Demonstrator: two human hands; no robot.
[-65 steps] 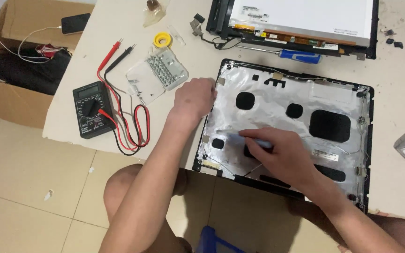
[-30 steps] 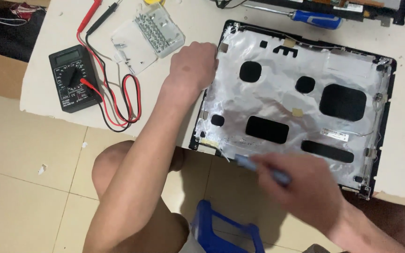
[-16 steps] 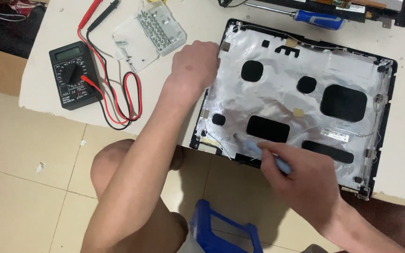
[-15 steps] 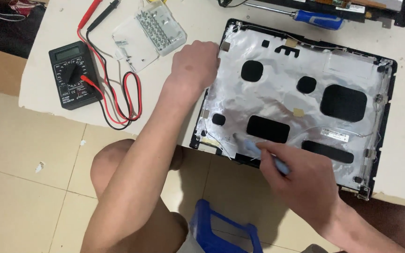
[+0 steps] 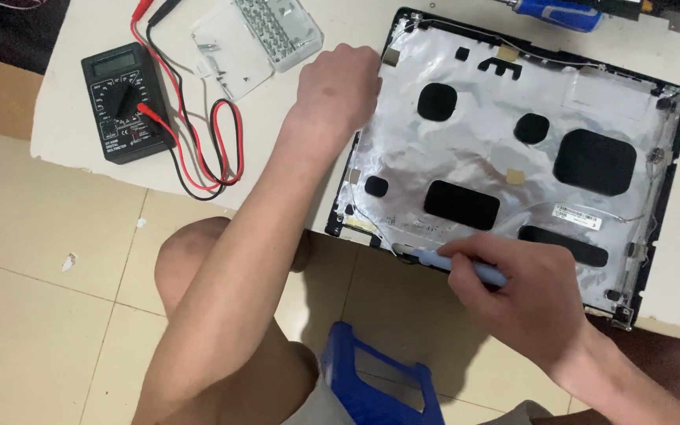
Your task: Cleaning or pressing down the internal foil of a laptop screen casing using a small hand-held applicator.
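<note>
1. Right-hand grip: fingers pinched tight round a light blue pry tool, held low and nearly flat, its tip at the near edge of the laptop lid shell.
2. Pry tool, position: tip meets the black frame just beside the near left corner of the shell; my fingers cover the rear of the handle.
3. Left-hand grip: loosely curled, holding nothing, knuckles and fingertips pressed on the shell's left edge near its far corner.
4. Laptop lid shell: lies flat, inner side up, on the desk; silver foil lining with several black cut-outs; thin wires run along the frame; the near edge juts past the desk edge.
5. Multimeter: black, on the desk left of my left forearm, well apart from the shell, red and black leads looped beside it.
6. Clear plastic bit case: open, between multimeter and shell, far side of the desk.
7. Blue-handled screwdriver: beyond the shell's far edge.
8. Blue plastic stool: under me, over the tiled floor.
</note>
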